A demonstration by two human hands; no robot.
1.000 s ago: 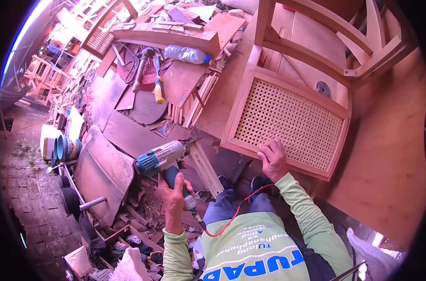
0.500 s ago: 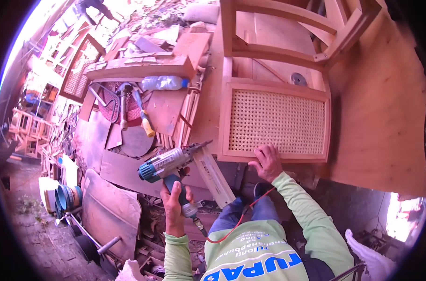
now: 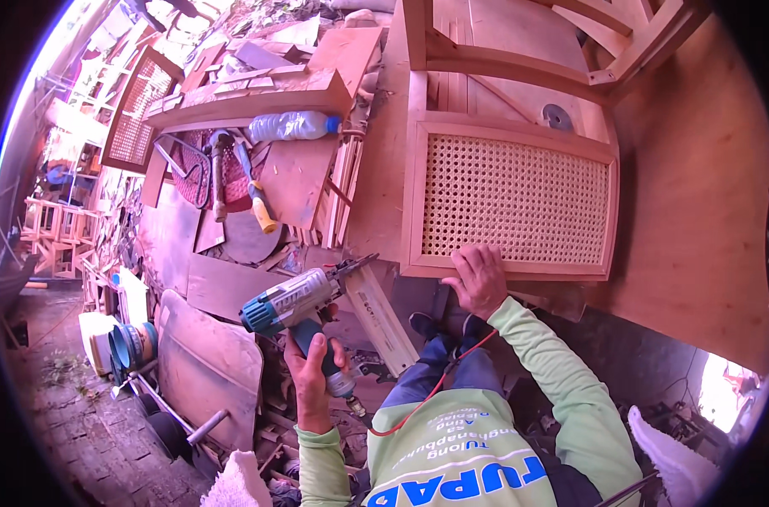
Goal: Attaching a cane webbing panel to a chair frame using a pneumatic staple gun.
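My left hand [image 3: 312, 367] is wrapped round the grip of a grey and teal pneumatic nail gun [image 3: 293, 300]. Its nose points up and right, short of the near left corner of a wooden chair seat [image 3: 414, 203] with a woven cane panel [image 3: 519, 203]. A long pale magazine slants down from the nose toward my legs. A red air hose [image 3: 439, 393] runs from near the gun's base across my body. My right hand [image 3: 479, 283] grips the seat's near rail, its fingertips over onto the cane and the thumb at the outer edge.
Wooden chair parts [image 3: 519, 72] rise behind the seat on a plywood bench [image 3: 688, 228]. To the left lie a plastic bottle [image 3: 291, 126], a hammer [image 3: 219, 173], a yellow-handled tool [image 3: 262, 207] and wood strips [image 3: 342, 186]. Blue buckets [image 3: 133, 345] stand lower left.
The view has shifted slightly, so the chair seat appears higher and farther right. Both hands keep their holds, and the nail gun stays close to the seat's near left corner.
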